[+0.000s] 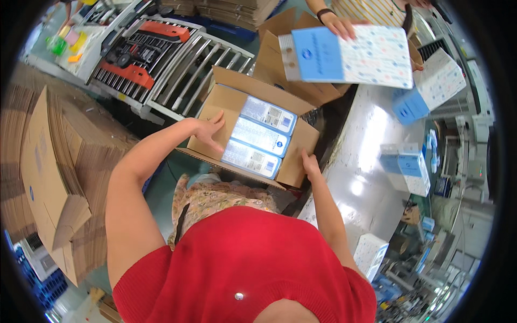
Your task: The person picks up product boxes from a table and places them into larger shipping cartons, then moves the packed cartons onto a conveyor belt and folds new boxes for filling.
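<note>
An open cardboard carton (299, 156) stands in front of me with its flaps folded out. Three white-and-blue packs (258, 134) lie side by side inside it, filling the middle and right part. My left hand (209, 132) reaches over the carton's left end, fingers and thumb spread, close to the bare cardboard beside the packs. At the right end, my right hand (309, 163) grips the carton's right flap, thumb on the inner face and the other fingers mostly hidden behind it.
Opposite, a co-worker's hand (340, 26) holds a large blue-and-white pack (355, 56) over another open carton (272, 59). More packs stand along the shiny metal table (350, 183) on the right. A roller conveyor (199, 72) lies far left; stacked flat cartons (64, 172) stand left.
</note>
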A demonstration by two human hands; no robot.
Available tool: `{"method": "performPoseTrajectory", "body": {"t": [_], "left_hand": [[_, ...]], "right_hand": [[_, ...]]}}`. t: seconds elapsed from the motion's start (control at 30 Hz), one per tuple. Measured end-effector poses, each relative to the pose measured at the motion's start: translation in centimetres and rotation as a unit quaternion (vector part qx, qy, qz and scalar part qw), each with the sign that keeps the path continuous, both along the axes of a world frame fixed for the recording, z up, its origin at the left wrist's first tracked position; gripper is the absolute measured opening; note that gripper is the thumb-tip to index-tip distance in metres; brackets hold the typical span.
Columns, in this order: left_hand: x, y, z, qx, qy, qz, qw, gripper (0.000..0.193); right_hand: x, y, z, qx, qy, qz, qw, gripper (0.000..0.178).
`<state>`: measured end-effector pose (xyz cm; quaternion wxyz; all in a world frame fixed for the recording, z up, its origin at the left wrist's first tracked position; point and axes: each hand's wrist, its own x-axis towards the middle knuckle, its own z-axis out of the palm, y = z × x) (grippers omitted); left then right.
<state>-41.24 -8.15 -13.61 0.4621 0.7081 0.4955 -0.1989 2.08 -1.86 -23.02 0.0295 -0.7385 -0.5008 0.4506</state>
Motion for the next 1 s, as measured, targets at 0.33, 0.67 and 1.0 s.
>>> {"method": "performPoseTrajectory", "body": {"t": [0.33,0.67,1.0], "left_hand": [[0.8,-0.5,2.7,-0.142,-0.019,-0.125,0.982,0.11],[-2.5,-3.2,-10.5,0.359,-0.176,0.522,0.753,0.117],[-3.6,3.3,-13.5,0.279,-0.369,0.472,0.75,0.087]], "right_hand": [[-11.9,0.2,5.9,0.317,0.001,0.523,0.792,0.068],[-15.6,7.3,14.4,0.562,-0.071,0.367,0.738,0.019],[-11.6,-0.9,-0.4,0.329,0.068,0.023,0.942,0.062]]}}
